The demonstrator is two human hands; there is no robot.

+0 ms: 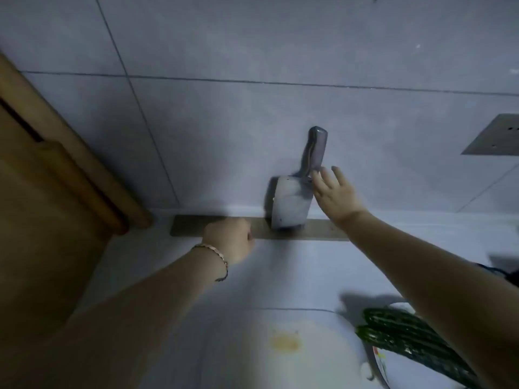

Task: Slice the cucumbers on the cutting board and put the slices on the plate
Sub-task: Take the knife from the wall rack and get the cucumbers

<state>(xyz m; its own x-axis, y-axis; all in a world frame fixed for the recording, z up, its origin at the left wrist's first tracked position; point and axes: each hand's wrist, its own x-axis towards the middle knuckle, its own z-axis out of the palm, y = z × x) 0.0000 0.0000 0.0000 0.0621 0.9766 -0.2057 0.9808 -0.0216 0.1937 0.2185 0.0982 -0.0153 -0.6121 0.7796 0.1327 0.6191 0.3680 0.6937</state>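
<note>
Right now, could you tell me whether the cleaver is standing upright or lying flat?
Upright: the cleaver stands blade-down in the holder strip against the tiled wall, handle pointing up; the right hand beside it is open.

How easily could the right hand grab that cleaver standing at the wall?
Probably yes: the right hand is open, fingertips right beside the cleaver where blade meets handle, with nothing between them. The left hand is fisted off to the side.

Dim grey tiled wall (252, 51), wooden cabinet (42, 192)
</note>
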